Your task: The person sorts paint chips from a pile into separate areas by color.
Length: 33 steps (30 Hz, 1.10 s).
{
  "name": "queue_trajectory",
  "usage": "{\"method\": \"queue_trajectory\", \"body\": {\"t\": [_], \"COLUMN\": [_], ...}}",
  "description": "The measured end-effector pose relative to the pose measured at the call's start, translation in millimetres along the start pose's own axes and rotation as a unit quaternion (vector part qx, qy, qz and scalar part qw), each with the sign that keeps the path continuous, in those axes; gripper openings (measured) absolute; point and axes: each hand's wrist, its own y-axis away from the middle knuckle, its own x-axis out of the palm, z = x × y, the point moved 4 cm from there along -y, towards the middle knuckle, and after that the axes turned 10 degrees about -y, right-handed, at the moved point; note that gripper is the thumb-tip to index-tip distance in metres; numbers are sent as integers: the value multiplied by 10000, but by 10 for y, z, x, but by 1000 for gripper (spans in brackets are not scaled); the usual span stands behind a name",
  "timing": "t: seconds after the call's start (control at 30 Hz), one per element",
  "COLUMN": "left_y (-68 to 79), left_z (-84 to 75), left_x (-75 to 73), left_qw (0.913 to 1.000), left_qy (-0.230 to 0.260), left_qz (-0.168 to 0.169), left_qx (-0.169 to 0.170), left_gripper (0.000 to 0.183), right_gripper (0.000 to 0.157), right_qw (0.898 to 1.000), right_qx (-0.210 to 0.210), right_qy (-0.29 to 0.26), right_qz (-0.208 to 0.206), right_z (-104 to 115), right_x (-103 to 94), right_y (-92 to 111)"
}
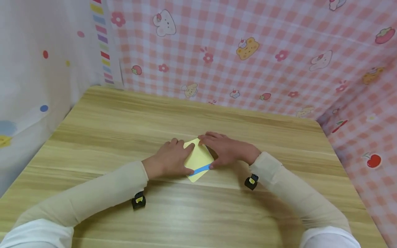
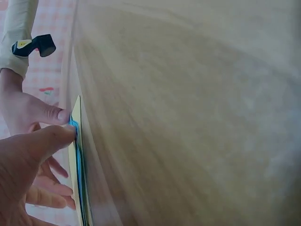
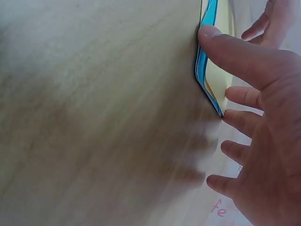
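A folded sheet of pale yellow paper (image 1: 198, 155) lies on the wooden table, turned so one corner points at the wearer. Across its near part runs a narrow blue band (image 1: 201, 169), and blue layers show along its edge in both wrist views. My left hand (image 1: 170, 159) rests at the paper's left side, thumb (image 2: 66, 133) pressing the band's left end and index finger on the yellow face. From the right, my right hand (image 1: 227, 150) touches it with the thumb (image 3: 211, 40) on the band's other end and fingertips at the far corner, fingers spread and fairly straight.
The wood-grain table (image 1: 198, 213) stretches around the paper. A pink checked cloth (image 1: 217, 41) hangs behind and to the right, a white dotted cloth (image 1: 37, 79) on the left. Small black wrist cameras (image 1: 138, 200) sit under both beige sleeves.
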Motion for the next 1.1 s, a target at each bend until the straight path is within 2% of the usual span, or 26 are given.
{"method": "queue_trajectory", "body": {"t": [0.2,0.37,0.5,0.57,0.67,0.73,0.83,1.0,1.1], "left_y": [23,56,164,279,480,625,798,998,1055], "left_z": [72,265,533,715,993,1142,1302,1461,1524], "left_x": [-50,-207,-416,-516,-617,-641,-569,-241,-66], "left_qw": [9999,9994,9943,9915,9890,9879,9837,9745,9780], "left_qy": [-87,140,662,941,1294,1444,1679,2083,1916], "left_qz": [-47,-165,-458,-433,-140,175,475,733,714], "left_qx": [31,284,703,786,708,536,430,396,419], "left_gripper": [84,81,73,70,68,69,66,60,59], "right_gripper": [79,74,70,68,65,63,59,55,56], "right_qw": [10000,9991,9954,9910,9844,9832,9860,9931,9949], "right_qx": [30,-83,-391,-655,-948,-979,-836,-552,-436], "right_qy": [16,168,216,280,366,461,597,673,741], "right_qz": [-77,-390,-848,-1133,-1434,-1467,-1312,-791,-528], "right_z": [50,184,384,516,735,870,1031,1142,1154], "right_x": [-9,-147,-297,-358,-406,-392,-287,39,203], "right_y": [-39,-38,-107,-184,-345,-482,-716,-1056,-1199]}}
